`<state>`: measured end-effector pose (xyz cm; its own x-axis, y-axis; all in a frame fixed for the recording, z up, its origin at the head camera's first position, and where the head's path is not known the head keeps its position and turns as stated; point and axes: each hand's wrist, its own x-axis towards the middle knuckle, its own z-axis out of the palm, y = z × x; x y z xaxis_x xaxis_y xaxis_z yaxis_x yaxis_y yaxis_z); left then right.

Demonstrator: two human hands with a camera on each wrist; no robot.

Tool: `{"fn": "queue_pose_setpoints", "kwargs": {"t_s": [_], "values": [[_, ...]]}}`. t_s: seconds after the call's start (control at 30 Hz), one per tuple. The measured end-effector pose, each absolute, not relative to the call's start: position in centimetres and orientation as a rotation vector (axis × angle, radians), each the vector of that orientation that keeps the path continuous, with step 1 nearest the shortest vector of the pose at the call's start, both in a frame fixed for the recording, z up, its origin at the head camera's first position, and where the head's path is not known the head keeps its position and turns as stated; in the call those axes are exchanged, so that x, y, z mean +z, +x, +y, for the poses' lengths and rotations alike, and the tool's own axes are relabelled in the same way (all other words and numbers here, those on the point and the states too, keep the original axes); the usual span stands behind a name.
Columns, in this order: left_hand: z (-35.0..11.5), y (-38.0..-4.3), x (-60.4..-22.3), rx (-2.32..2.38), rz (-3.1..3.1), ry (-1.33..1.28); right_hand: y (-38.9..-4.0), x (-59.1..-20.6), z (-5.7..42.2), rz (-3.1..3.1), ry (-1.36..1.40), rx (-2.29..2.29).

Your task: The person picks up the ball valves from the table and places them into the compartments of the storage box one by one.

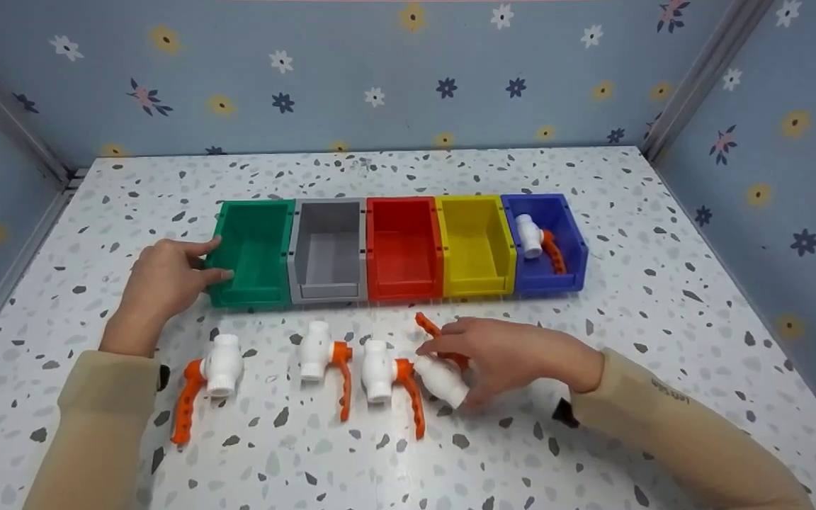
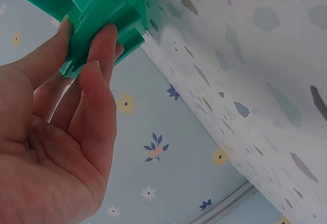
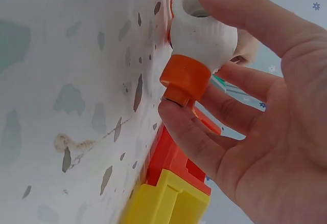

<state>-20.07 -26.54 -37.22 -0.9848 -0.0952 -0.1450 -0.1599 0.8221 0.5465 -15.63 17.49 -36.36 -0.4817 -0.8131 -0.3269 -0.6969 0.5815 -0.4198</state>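
Observation:
My left hand (image 1: 163, 276) pinches the side wall of the green bin (image 1: 252, 294), the leftmost in a row of joined bins. In the left wrist view, the thumb and fingers (image 2: 102, 42) sit on either side of that wall. My right hand (image 1: 511, 354) holds a white ball valve (image 1: 440, 381) with an orange handle, low over the table. Seen from the right wrist, the thumb lies across the valve's (image 3: 204, 37) open end and a fingertip touches its orange collar. Left of it lies another ball valve (image 1: 378, 375), its handle pointing toward me.
Two more ball valves lie farther left, one (image 1: 314, 354) below the grey bin (image 1: 329, 290) and one (image 1: 222, 368) near my left forearm. Red (image 1: 404, 289) and yellow (image 1: 479, 285) bins follow. The blue bin (image 1: 548, 283) at the right end contains a ball valve (image 1: 530, 237).

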Motion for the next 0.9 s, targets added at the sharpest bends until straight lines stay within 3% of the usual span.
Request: {"fn": "queue_pose_setpoints", "kwargs": {"t_s": [0.9], "values": [[-26.4,-20.0,-37.2,0.869,2.89,-0.218,-17.2,-34.1,19.0,2.476,-1.191,-0.391]]}}
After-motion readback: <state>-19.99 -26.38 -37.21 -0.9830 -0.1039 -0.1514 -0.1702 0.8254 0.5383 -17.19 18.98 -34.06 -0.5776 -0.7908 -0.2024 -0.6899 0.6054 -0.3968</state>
